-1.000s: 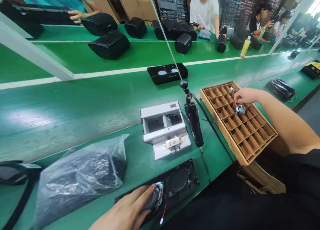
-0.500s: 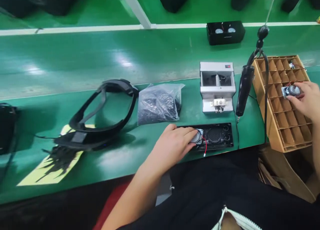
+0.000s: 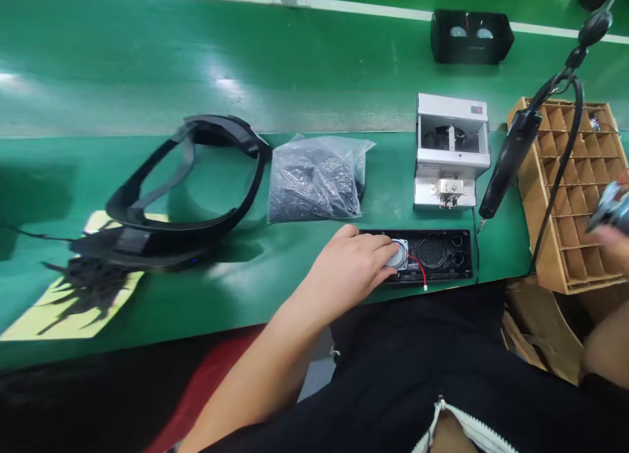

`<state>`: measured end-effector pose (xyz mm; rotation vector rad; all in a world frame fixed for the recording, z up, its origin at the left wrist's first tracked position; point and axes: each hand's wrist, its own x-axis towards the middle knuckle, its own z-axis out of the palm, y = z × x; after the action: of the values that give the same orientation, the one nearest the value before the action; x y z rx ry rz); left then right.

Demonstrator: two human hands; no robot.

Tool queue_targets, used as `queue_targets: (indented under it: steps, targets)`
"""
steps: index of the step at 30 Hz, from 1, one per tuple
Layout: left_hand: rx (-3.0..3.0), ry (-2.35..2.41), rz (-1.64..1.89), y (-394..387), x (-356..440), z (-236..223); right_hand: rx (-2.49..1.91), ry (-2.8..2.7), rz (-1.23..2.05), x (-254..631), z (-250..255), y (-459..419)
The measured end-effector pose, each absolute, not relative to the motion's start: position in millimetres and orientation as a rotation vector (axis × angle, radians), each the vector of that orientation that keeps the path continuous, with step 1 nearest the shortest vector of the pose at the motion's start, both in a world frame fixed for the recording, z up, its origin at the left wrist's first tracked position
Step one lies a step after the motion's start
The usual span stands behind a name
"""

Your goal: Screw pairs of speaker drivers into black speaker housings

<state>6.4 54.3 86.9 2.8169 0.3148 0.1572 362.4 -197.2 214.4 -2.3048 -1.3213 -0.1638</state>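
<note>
My left hand (image 3: 351, 263) is closed on a small round speaker driver (image 3: 400, 255) at the left part of a black speaker housing (image 3: 464, 269), which lies on the bench. A red wire with a white plug trails from this driver over the housing's front edge. To the right of it, the housing has a round grille (image 3: 431, 254). At the right edge of the view, my right hand (image 3: 614, 244), smeared by motion and partly cut off, holds a second speaker driver (image 3: 612, 207) above the right side of a cardboard divider box (image 3: 550, 263).
An electric screwdriver (image 3: 511, 158) hangs from a cord before the box. Behind the housing stands a grey screw feeder (image 3: 445, 161). Leftward lie a filled plastic bag (image 3: 317, 184), a black head-strap device (image 3: 181, 227) and black ties (image 3: 93, 282) on yellow paper. Farther back sits another speaker housing (image 3: 472, 50).
My right hand has lifted the second driver from the divider box and shifted right. My left hand stays on the driver in the housing. The camera view has tilted down.
</note>
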Motion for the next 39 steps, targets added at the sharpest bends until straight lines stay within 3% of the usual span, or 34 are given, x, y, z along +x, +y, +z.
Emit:
queue_targets:
  steps: [3, 5, 11, 22, 33, 39]
  targets:
    - [2.813, 0.292, 0.229, 55.1, 2.8, 82.7, -2.023, -1.798, 0.08, 270.9, 197.1, -173.0]
    - [2.836, 0.275, 0.261, 55.4, 1.5, 81.1, -1.997, -1.837, 0.278, 238.0, 170.3, -150.0]
    - [2.826, 0.248, 0.303, 55.4, 1.7, 79.4, -2.094, -1.943, 0.388, 229.4, 118.4, -113.8]
    - [2.735, 0.273, 0.268, 56.7, 1.2, 82.4, -2.038, -2.294, 0.543, 236.1, 132.1, -106.6]
    - [2.682, 0.266, 0.265, 60.1, 1.7, 84.0, -1.94, -2.241, 0.503, 252.0, 161.8, -113.0]
    - [2.714, 0.256, 0.261, 59.9, 2.4, 84.7, -1.89, -2.481, 0.396, 250.2, 156.9, -103.1]
